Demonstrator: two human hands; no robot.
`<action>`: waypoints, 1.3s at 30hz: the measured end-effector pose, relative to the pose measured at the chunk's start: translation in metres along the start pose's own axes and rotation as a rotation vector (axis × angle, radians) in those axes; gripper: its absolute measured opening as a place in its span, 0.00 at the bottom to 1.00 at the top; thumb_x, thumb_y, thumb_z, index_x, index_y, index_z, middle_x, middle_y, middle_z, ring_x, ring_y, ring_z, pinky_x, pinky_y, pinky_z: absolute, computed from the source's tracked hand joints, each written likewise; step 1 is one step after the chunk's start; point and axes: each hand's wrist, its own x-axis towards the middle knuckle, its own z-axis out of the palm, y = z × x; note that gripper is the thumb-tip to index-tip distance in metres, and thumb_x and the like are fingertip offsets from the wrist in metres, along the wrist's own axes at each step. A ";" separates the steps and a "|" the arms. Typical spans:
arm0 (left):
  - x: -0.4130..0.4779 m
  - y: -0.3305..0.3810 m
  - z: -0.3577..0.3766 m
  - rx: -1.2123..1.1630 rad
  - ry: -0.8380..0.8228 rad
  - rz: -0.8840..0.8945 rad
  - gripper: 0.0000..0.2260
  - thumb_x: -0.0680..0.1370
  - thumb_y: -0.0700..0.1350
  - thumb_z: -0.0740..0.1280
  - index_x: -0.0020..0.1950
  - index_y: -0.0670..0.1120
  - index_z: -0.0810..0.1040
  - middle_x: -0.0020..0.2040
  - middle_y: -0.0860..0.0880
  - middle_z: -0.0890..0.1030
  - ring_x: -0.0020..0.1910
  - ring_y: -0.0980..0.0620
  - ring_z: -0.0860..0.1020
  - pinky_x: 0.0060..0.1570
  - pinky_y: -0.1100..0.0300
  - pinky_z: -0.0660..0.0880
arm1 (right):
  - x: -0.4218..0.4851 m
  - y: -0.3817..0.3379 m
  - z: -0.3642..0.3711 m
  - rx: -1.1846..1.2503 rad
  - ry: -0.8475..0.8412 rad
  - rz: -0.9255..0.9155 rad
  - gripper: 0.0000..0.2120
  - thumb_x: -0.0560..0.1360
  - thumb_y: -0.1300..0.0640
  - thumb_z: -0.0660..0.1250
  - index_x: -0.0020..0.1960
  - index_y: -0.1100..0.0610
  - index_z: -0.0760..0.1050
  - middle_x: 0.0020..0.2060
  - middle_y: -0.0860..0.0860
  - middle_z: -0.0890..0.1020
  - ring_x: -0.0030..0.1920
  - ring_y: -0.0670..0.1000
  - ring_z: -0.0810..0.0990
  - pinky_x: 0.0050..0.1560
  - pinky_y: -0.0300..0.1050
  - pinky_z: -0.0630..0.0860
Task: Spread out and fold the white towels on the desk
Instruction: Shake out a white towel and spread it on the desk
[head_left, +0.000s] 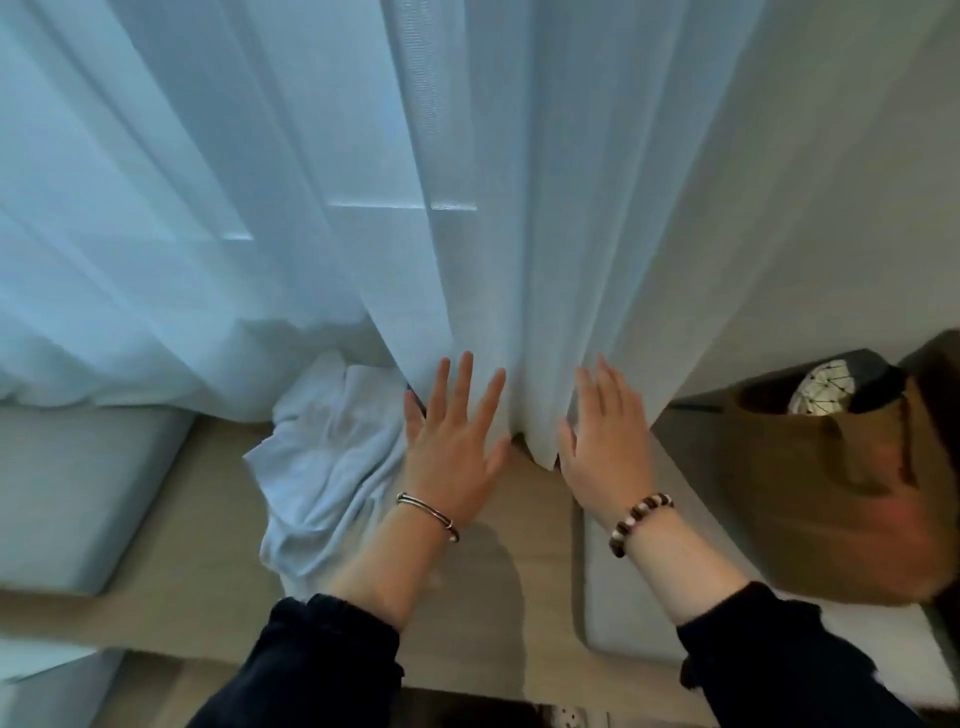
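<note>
A crumpled white towel lies in a heap on the beige desk, left of centre, its far end tucked under a hanging sheer curtain. My left hand is flat with straight, spread fingers, pressing against the lower curtain just right of the towel. My right hand is flat too, fingers straight, pressing the curtain's hem a little further right. Neither hand holds anything. Both wrists wear bracelets above dark sleeves.
A light cushion lies at the left of the desk and a pale pad at the right. A brown paper bag with a patterned item inside stands at the right edge, against the wall.
</note>
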 end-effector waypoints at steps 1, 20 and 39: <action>-0.001 -0.013 0.001 0.015 -0.022 -0.030 0.31 0.79 0.57 0.54 0.73 0.60 0.35 0.76 0.51 0.35 0.75 0.48 0.35 0.71 0.38 0.42 | 0.006 -0.011 0.010 0.004 -0.021 -0.021 0.27 0.80 0.51 0.54 0.76 0.58 0.53 0.76 0.57 0.53 0.76 0.55 0.51 0.74 0.53 0.49; -0.021 -0.345 0.132 -0.147 -0.378 -0.354 0.33 0.77 0.54 0.60 0.77 0.54 0.45 0.78 0.48 0.44 0.76 0.47 0.42 0.70 0.41 0.51 | 0.048 -0.224 0.264 0.562 -0.322 0.462 0.25 0.81 0.50 0.56 0.75 0.56 0.57 0.73 0.51 0.62 0.72 0.50 0.60 0.71 0.46 0.59; -0.037 -0.385 0.262 -0.474 -0.131 -0.441 0.15 0.70 0.31 0.68 0.56 0.39 0.79 0.52 0.41 0.80 0.54 0.39 0.75 0.50 0.53 0.73 | 0.070 -0.222 0.417 0.535 -0.289 0.810 0.13 0.77 0.56 0.64 0.42 0.67 0.73 0.59 0.60 0.70 0.44 0.52 0.73 0.48 0.39 0.67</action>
